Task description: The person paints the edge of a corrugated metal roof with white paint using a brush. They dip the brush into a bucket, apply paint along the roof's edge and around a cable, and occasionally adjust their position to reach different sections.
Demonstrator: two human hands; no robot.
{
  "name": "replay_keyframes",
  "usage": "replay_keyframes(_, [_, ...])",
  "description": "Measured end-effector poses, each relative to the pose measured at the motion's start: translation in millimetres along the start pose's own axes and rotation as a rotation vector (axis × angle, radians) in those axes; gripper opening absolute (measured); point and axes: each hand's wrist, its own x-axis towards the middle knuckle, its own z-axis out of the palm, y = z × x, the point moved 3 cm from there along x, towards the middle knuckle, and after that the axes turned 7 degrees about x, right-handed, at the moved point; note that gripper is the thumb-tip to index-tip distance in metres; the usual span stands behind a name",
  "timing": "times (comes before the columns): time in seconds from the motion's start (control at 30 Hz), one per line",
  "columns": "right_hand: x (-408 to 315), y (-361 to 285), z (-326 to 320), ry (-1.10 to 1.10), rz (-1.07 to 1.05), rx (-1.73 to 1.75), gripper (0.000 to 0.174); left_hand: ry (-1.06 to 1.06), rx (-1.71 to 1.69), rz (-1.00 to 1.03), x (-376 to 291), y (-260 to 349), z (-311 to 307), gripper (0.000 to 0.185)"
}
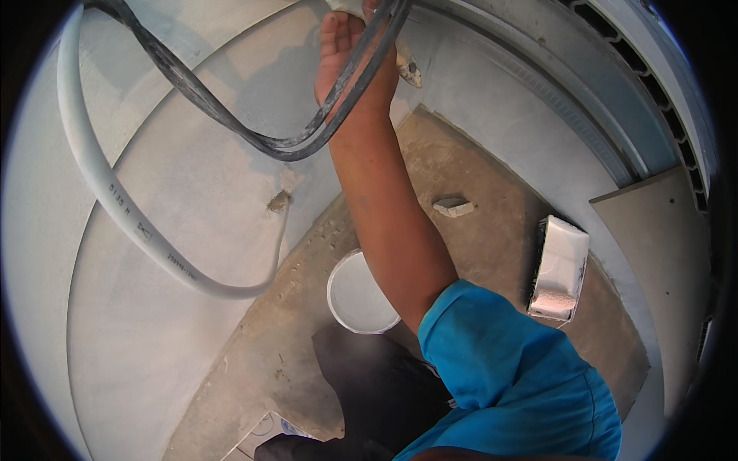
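My right hand (354,57) is raised to the top of the view, fingers bent upward beside the pale wall. A whitish piece (345,6) shows at its fingertips, cut off by the frame edge. Right of the wrist, a tan, tapered thing with a dark-spotted end (410,68) sticks out; whether the hand grips either is unclear. Two dusty black cables (277,148) hang in a loop, crossing in front of the hand and wrist. My left hand is out of view. Below the forearm stands a round white bucket (354,294), partly covered by the arm.
A grey conduit (124,199) bearing printed marks curves down to a rough wall hole (279,203). On the brown concrete floor (311,374) lie a broken white chunk (454,206) and a paint tray (562,248) holding a paint roller (553,301). A grey panel (646,225) stands at right.
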Motion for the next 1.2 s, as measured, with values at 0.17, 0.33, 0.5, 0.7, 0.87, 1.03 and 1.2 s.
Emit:
replay_keyframes(0.17, [-7.4, 0.2, -6.4, -0.006, -0.036, -0.099, 0.025, 0.013, -0.002, -0.004, 1.8, -0.8, 1.6, 0.043])
replay_keyframes(0.33, [-15.6, -8.9, -12.6, 0.102, -0.055, -0.205, 0.020, 0.024, 0.011, 0.003, 4.0, -0.2, 1.0, 0.043])
replay_keyframes(0.5, [-20.1, -10.5, 4.6, -0.010, -0.082, -0.130, 0.019, 0.031, 0.021, 0.016, 7.1, 0.8, 0.9, 0.043])
replay_keyframes(0.7, [-14.9, -4.8, 11.5, 0.047, -0.074, -0.196, 0.029, 0.032, 0.026, 0.021, 9.0, 3.8, 2.0, 0.044])
replay_keyframes(0.87, [-14.2, -14.3, 11.3, -0.077, -0.112, -0.155, 0.035, 0.038, 0.035, 0.007, 6.6, -1.1, 2.2, 0.044])
replay_keyframes(1.03, [-7.0, -12.3, 8.7, -0.014, -0.109, -0.188, 0.033, 0.045, 0.040, 0.010, 9.9, -1.3, 3.1, 0.044])
replay_keyframes(1.2, [-1.8, -9.8, 7.8, -0.070, -0.089, -0.199, 0.030, 0.066, 0.058, -0.002, 8.4, -10.4, 1.2, 0.044])
